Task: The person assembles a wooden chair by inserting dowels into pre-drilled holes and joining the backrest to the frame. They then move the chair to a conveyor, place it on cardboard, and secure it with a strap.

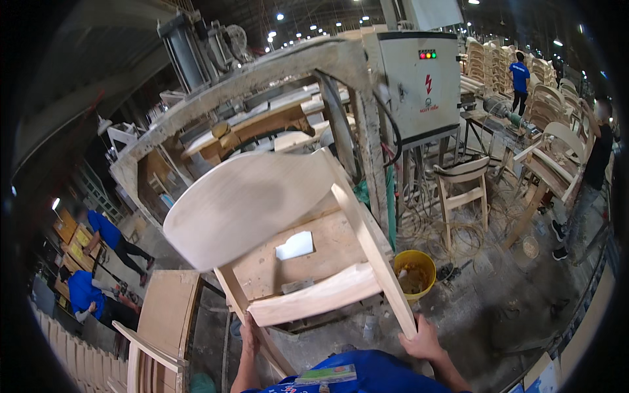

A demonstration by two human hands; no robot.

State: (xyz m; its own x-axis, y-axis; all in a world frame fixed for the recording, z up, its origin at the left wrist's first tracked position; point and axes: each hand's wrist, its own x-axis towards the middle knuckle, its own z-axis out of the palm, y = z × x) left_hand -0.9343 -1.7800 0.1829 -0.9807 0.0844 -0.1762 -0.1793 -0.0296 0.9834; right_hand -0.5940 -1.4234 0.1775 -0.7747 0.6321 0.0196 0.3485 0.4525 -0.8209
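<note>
A pale wooden chair back frame (246, 213) is held up in front of me, tilted, with its broad curved backrest at the top. A lower crossrail (318, 296) joins its two legs. My left hand (249, 335) is closed round the left leg near the crossrail. Near the lower end of the right leg, my right hand (422, 338) grips the wood. Through the frame's opening I see a wooden board (324, 245) with a torn white paper (295, 245) on it.
A large press machine (363, 98) stands ahead, with a grey control cabinet (419, 85) beside it. A yellow bucket (415, 274) sits right of the frame. Another chair frame (462, 190) and loose cables lie beyond. Wooden parts (160, 308) stand at left; several people work around.
</note>
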